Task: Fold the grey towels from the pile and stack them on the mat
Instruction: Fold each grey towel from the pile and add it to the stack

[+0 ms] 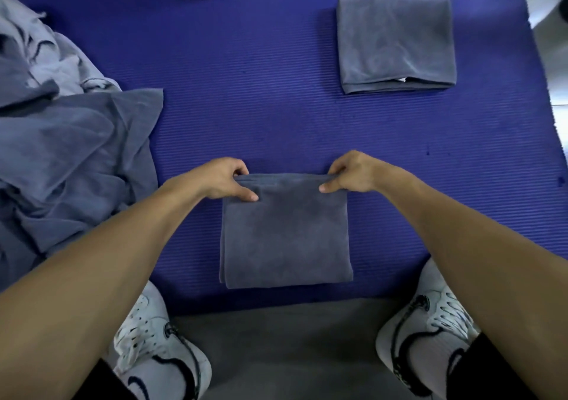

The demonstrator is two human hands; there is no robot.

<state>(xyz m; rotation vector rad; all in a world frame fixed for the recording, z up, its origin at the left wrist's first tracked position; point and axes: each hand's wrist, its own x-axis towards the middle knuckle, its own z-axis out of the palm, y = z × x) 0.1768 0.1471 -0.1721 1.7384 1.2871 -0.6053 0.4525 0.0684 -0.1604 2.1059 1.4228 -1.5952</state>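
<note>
No readable writing or brand name anywhere; only dark curved markings on the white sneakers (159, 338), and a small white tag-like scrap poking from the near edge of the folded stack (396, 44), too small to read.

Grey towel (285, 230) lay on the blue ribbed mat (246, 92), low in the middle, just beyond the mat's near edge. Dark slate grey, soft nap, folded into a near square with layered edges showing along the left side and bottom. Far edge lifted slightly and gathered.

Left hand (221, 179) pinched the towel's far left corner, thumb on top, fingers curled beneath. Right hand (347, 173) pinched the far right corner the same way.

Folded stack sat further off to the right on the mat, well apart from the held towel. Loose pile (67, 141) of rumpled grey towels spread over the mat's left side.
</note>
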